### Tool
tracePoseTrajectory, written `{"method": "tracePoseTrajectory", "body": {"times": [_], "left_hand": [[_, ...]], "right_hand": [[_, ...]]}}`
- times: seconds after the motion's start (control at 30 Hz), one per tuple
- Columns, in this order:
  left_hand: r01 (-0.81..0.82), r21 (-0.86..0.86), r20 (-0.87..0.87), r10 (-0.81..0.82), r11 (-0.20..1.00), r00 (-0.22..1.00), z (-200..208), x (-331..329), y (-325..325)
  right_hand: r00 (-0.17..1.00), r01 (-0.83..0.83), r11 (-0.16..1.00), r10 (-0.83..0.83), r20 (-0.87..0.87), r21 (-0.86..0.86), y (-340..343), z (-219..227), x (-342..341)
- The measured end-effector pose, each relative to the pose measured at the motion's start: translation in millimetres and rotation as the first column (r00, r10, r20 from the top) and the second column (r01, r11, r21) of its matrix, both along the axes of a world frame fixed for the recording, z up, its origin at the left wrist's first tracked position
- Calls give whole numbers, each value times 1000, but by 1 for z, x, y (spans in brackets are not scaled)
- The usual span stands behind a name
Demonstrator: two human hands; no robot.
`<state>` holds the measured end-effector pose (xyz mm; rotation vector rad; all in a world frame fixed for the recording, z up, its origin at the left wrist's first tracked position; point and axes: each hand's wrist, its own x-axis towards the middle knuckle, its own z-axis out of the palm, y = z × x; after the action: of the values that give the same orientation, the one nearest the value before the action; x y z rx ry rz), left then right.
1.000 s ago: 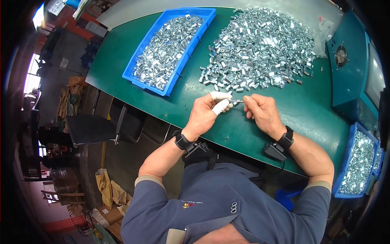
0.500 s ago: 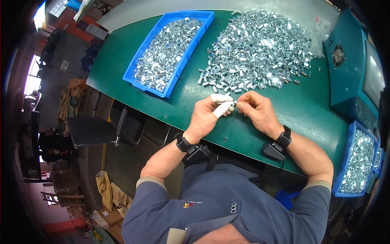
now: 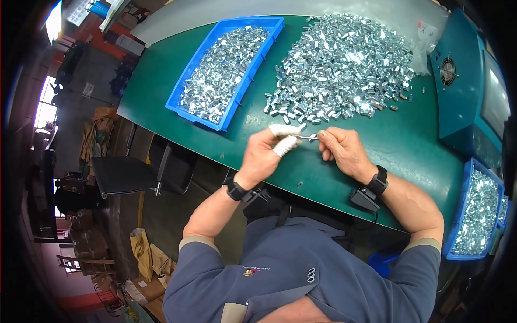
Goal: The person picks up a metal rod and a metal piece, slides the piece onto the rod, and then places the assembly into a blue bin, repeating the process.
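Observation:
My left hand [image 3: 259, 157] has white coverings on its thumb and index finger. Its fingers are curled, and whatever lies inside them is too small and hidden to make out. A thin metal rod [image 3: 308, 138] spans the small gap between my hands. My right hand [image 3: 347, 153], bare-fingered, pinches its right end between thumb and index finger. Both hands are above the green table, just in front of a large heap of small silvery metal pieces [image 3: 344, 70], which look like short hexagonal sleeves.
A blue tray [image 3: 224, 127] of similar metal pieces stands left of the heap. Another filled blue tray [image 3: 448, 253] is at the right, below a teal machine [image 3: 458, 102] with a fan grille. A clear plastic bag [image 3: 425, 46] lies behind the heap. A black chair [image 3: 126, 175] stands at the left.
My hands have drawn slightly apart, the left one moving a little to the left. More of the thin metal rod now shows between them.

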<state>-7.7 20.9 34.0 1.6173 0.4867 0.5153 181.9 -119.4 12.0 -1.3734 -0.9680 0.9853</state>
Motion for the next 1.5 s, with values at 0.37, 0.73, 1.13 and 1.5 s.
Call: {"method": "tracePoseTrajectory", "body": {"times": [0.37,0.73,1.13,1.5], "left_hand": [[-114,900,14,234,420,972,41,-7,70],[292,875,-272,-107,385,956,9,37,10],[-78,-344,57,104,936,993,-4,19,13],[-118,-170,54,129,978,990,-17,16,3]], "right_hand": [[960,250,965,-238,-151,72,2,-7,6],[959,241,967,-224,-173,79,4,-6,4],[994,113,993,-113,-7,19,2,-3,1],[990,140,989,-141,6,38,1,-3,2]]}}
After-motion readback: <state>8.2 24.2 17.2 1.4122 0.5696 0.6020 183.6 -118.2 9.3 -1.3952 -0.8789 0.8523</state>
